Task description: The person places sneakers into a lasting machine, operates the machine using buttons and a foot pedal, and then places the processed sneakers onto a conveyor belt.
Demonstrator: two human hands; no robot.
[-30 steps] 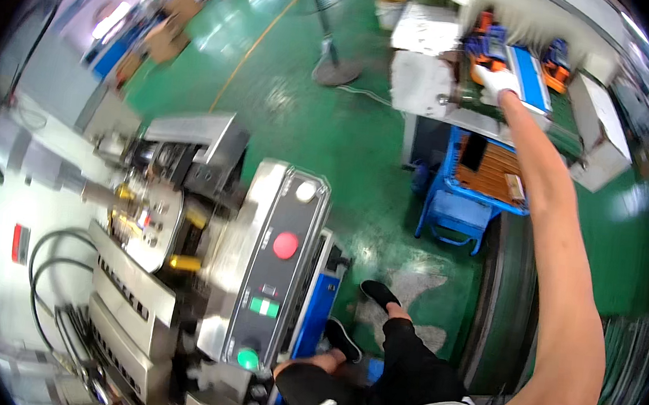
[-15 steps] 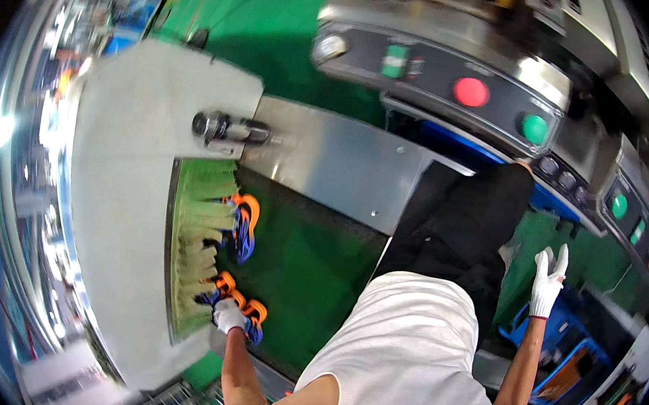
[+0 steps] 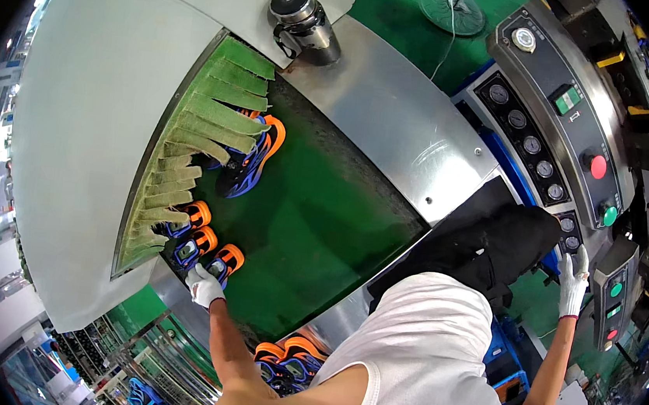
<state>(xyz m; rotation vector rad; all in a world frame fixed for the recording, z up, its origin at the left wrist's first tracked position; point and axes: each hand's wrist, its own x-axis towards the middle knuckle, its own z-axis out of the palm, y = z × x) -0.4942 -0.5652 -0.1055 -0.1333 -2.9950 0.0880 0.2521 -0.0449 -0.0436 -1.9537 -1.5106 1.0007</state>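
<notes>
My left hand (image 3: 205,285), in a white glove, has its fingers closed on the toe end of a black, blue and orange sneaker (image 3: 230,260) on the green conveyor belt (image 3: 316,209). Two similar sneakers, one in the middle (image 3: 200,241) and one farther (image 3: 197,212), sit beside it, partly under the green strip curtain (image 3: 182,138). Farther up the belt another sneaker pair (image 3: 255,157) pokes out from the strips. Off to the right, my gloved right hand (image 3: 572,287) is empty with fingers stretched, near a panel of gauges and buttons.
A steel thermos mug (image 3: 310,28) stands on the metal ledge (image 3: 402,124) beside the pale machine housing (image 3: 107,103). Control panels with a red button (image 3: 594,166) and gauges (image 3: 532,144) are on the right. More sneakers (image 3: 289,363) lie close to my body, by a wire rack (image 3: 161,358).
The view has turned, so the machine and belt appear shifted and larger. My left hand stays at the near sneakers. My right hand remains empty and now appears beside the control panels.
</notes>
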